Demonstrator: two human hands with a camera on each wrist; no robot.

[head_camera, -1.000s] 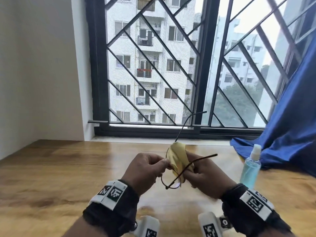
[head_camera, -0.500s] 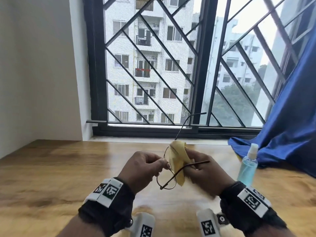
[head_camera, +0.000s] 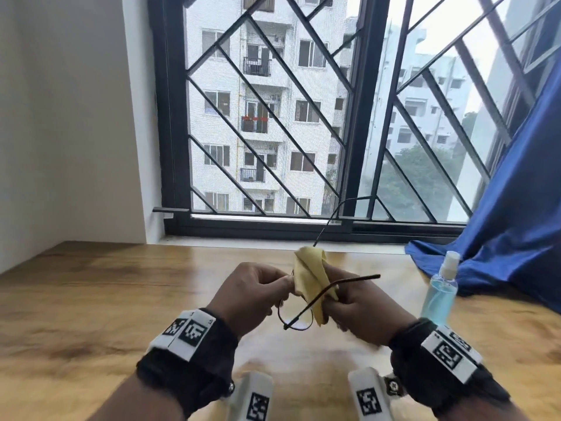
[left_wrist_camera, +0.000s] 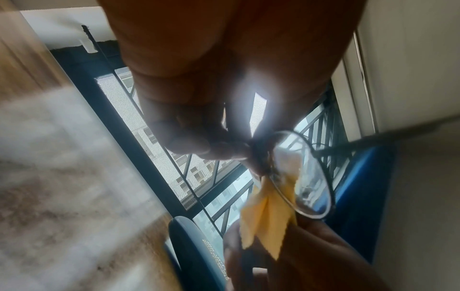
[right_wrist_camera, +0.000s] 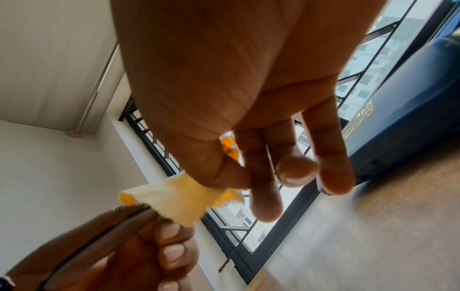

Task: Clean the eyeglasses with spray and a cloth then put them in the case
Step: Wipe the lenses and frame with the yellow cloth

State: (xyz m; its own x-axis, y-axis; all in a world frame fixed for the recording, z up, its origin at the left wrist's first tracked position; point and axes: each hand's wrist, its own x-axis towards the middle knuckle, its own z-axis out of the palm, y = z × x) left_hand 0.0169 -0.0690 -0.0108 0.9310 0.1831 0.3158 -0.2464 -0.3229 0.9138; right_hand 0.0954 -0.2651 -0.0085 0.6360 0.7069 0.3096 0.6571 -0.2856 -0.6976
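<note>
Currently: left hand (head_camera: 249,294) pinches eyeglasses (head_camera: 296,314) at the bridge, now tilted flatter; right hand (head_camera: 358,311) pinches yellow cloth (head_camera: 311,279) around far lens, wiping unfinished.

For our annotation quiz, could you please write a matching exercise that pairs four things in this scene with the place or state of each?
Things:
1. eyeglasses
2. yellow cloth
3. spray bottle
4. blue curtain

Places or states:
A. stands upright on the table
B. pinched by the left hand
C. draped onto the table's far right
D. held in the right hand, against a lens

Pairs: 1-B, 2-D, 3-A, 4-C
</note>
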